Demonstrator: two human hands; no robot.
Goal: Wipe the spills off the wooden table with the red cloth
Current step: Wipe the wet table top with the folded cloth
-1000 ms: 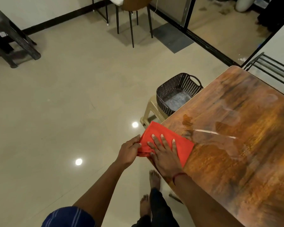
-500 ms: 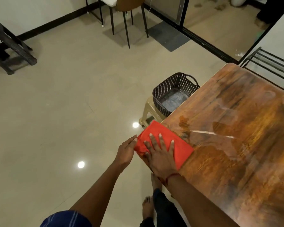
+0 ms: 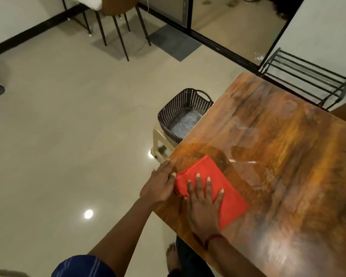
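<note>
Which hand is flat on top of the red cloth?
The right hand, fingers spread across the red cloth; the left hand rests beside it on the wooden table.

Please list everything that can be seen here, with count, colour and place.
table: one, brown wood, right side.
cloth: one, red, folded, near table's left edge.
spill: one wet patch, clear, on table beyond cloth.
basket: one, dark, on stool beside table.
stool: one, beige, on floor under basket.
chair: one, brown with black legs, top.
mat: one, grey, on floor, top centre.
rack: one, black, top right.
left hand: one, flat on table edge, beside cloth.
right hand: one, spread flat on cloth.
</note>
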